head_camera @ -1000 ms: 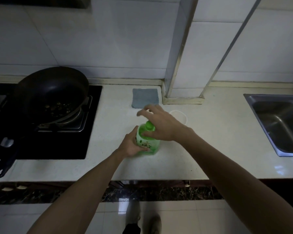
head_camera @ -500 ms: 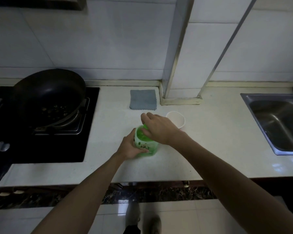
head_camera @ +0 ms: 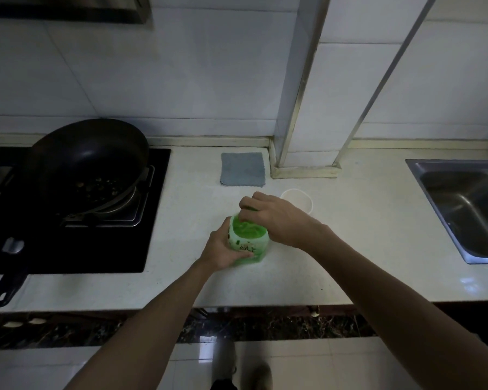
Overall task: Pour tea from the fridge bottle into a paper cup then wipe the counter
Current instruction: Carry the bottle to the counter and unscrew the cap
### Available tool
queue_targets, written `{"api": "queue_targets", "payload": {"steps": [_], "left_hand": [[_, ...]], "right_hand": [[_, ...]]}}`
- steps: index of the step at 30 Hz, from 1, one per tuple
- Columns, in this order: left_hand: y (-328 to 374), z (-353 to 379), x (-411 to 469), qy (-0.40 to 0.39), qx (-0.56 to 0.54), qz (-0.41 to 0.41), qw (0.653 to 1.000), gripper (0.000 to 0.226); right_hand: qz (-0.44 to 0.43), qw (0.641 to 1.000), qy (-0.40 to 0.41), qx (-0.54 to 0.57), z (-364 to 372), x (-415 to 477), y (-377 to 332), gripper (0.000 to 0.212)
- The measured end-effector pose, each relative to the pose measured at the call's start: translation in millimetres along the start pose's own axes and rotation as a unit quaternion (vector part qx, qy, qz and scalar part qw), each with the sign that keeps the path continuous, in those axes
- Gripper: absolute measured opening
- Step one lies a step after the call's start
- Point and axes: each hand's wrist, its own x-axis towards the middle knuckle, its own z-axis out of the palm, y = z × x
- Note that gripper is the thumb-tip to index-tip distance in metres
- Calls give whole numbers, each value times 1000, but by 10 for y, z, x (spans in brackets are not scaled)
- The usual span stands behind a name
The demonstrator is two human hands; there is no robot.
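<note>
A green tea bottle (head_camera: 248, 239) stands upright on the white counter (head_camera: 350, 249). My left hand (head_camera: 223, 250) wraps around its lower body from the left. My right hand (head_camera: 273, 216) is closed over the bottle's top, hiding the cap. Just behind my right hand sits a white paper cup (head_camera: 300, 199), upright, partly hidden by my knuckles. A grey-blue cloth (head_camera: 243, 168) lies flat near the back wall, behind the bottle.
A black pan (head_camera: 85, 161) with food bits rests on the dark hob (head_camera: 96, 243) at left, its handle reaching over the counter's front edge. A steel sink (head_camera: 468, 209) is sunk into the counter at right. A tiled pillar (head_camera: 307, 136) stands behind the cup.
My right hand has closed down over the bottle's top, fingers curling around the cap that showed a second ago. My left hand keeps its hold on the bottle.
</note>
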Motion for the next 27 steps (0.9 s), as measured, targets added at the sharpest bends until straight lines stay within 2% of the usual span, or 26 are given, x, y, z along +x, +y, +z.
{"api": "queue_targets", "payload": {"steps": [4, 7, 10, 15, 20, 23, 27], "left_hand": [[2, -4, -4, -2, 1, 4, 1000, 79], [10, -6, -9, -1, 6, 9, 1000, 79], [4, -10, -11, -3, 12, 16, 1000, 83], [0, -22, 22, -12, 33, 9, 999, 89], [-30, -36, 50, -11, 41, 14, 999, 90], [-54, -28, 42, -10, 36, 11, 999, 92], [-54, -38, 41, -14, 48, 6, 999, 91]], "right_hand": [[-10, 999, 42, 20, 12, -26, 7, 44], [36, 990, 101, 94, 21, -64, 11, 35], [110, 957, 193, 187, 85, -150, 48, 21], [284, 873, 306, 253, 440, -355, 37, 20], [377, 808, 351, 287, 801, -536, -128, 21], [402, 790, 371, 276, 950, -665, -227, 19], [438, 780, 358, 268, 1142, -897, -273, 16]]}}
